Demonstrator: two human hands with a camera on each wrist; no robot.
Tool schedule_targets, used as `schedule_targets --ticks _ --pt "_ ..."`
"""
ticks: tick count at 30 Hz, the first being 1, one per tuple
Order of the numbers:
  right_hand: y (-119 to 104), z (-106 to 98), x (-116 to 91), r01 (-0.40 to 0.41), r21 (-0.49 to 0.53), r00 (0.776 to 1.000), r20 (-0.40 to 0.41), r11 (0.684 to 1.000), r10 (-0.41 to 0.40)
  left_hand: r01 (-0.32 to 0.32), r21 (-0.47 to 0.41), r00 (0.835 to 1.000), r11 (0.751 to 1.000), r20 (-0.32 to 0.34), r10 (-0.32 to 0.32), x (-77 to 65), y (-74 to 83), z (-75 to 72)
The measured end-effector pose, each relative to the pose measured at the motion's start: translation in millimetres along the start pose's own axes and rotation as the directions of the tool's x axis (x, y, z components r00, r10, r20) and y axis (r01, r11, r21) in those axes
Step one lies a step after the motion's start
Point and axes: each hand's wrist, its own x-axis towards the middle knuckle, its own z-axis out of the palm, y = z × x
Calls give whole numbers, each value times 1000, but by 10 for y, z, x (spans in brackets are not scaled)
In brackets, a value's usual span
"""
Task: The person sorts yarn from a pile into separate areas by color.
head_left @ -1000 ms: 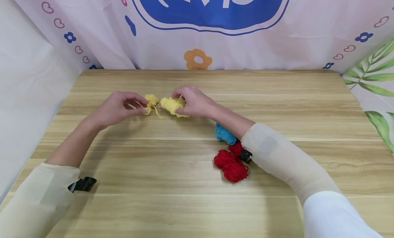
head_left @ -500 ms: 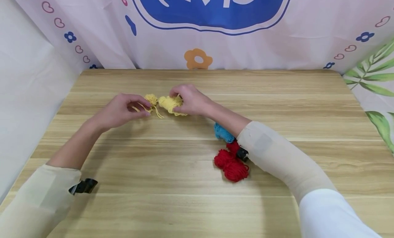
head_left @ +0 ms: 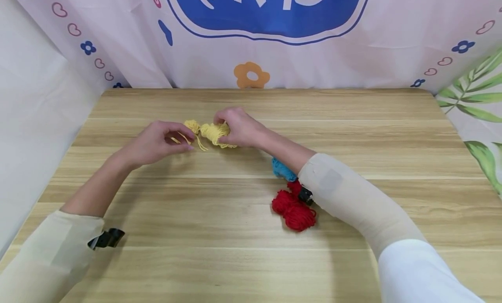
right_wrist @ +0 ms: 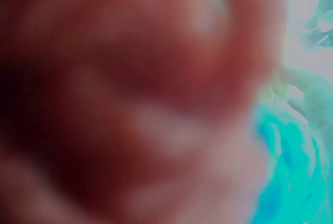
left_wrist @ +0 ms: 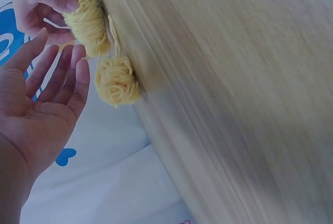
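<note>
On the far part of the table, my right hand [head_left: 242,127] pinches a pale yellow yarn bundle [head_left: 212,132] between thumb and fingers. Directly left of it sits a smaller yellow yarn ball [head_left: 191,126] with loose strand ends hanging toward me. My left hand [head_left: 150,144] is beside that ball, its fingers loosely bent and parted. The left wrist view has the left hand [left_wrist: 44,101] apart from the small ball [left_wrist: 117,81], with nothing between its fingers. The two yellow pieces lie end to end, touching or nearly so.
Under my right forearm lie a blue yarn bundle [head_left: 283,169] and red yarn bundles [head_left: 296,212], one partly hidden by the black wrist camera [head_left: 306,195]. Blurred red fills most of the right wrist view, with blue yarn [right_wrist: 291,166] at its right. A printed curtain [head_left: 204,59] hangs behind the table.
My right hand has shifted slightly left with the yellow bundle, narrowing the gap to the small ball. My left hand has moved slightly right and toward me, its fingers now before the ball.
</note>
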Motion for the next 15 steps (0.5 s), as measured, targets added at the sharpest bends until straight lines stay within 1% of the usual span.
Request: schedule_targets --ticks 7,13,15 --pt "-24 22 12 -14 -9 1000 -2 1000 14 -11 12 1000 1000 3 11 2 -2 6" --pt "-52 38 19 -41 2 999 -19 999 41 -11 6 1000 1000 3 11 -7 25 0" --pt "-56 34 16 -46 -1 999 -14 999 46 -14 3 1000 1000 3 14 -8 27 0"
